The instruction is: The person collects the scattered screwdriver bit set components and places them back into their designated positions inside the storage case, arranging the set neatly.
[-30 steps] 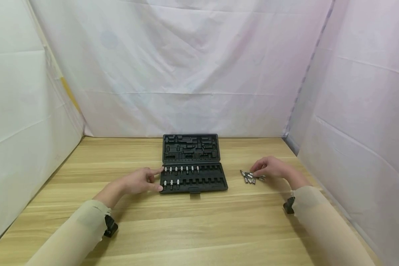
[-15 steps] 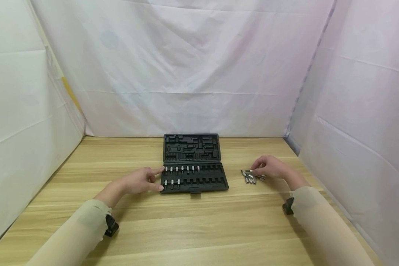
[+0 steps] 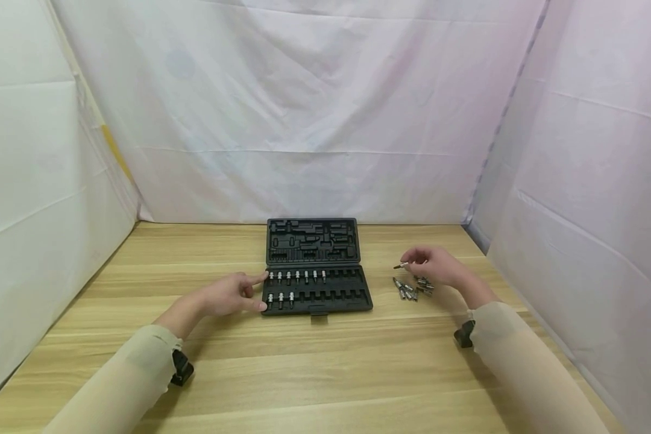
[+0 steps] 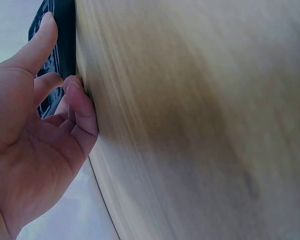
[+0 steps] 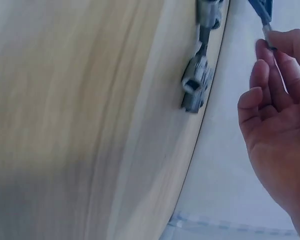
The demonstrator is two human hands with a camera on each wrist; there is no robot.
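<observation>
An unfolded black plastic socket case [image 3: 325, 310] lies on the table, its moulded lid flat toward the back. Several silver bit sockets [image 3: 297, 276] fill the left slots of its two rows. My left hand [image 3: 229, 294] touches the case's left end with thumb and index finger spread apart, the other fingers curled under, as the left wrist view shows. To the right, my right hand [image 3: 438, 265] pinches one bit socket [image 3: 404, 265], dark tip pointing left, raised over a loose pile of bit sockets [image 3: 409, 293]. In the right wrist view that bit socket [image 5: 267, 31] sits between thumb and fingertips.
White sheets [image 3: 304, 108] hang behind the table and along both sides. The wooden table [image 3: 314, 374] carries the case near its middle, with the pile between the case and the right hand. A black wrist camera [image 3: 181, 367] sits under the left sleeve.
My right hand has risen slightly off the pile and shifted away from me, lifting a bit socket clear of it. The left hand and the case have stayed in place.
</observation>
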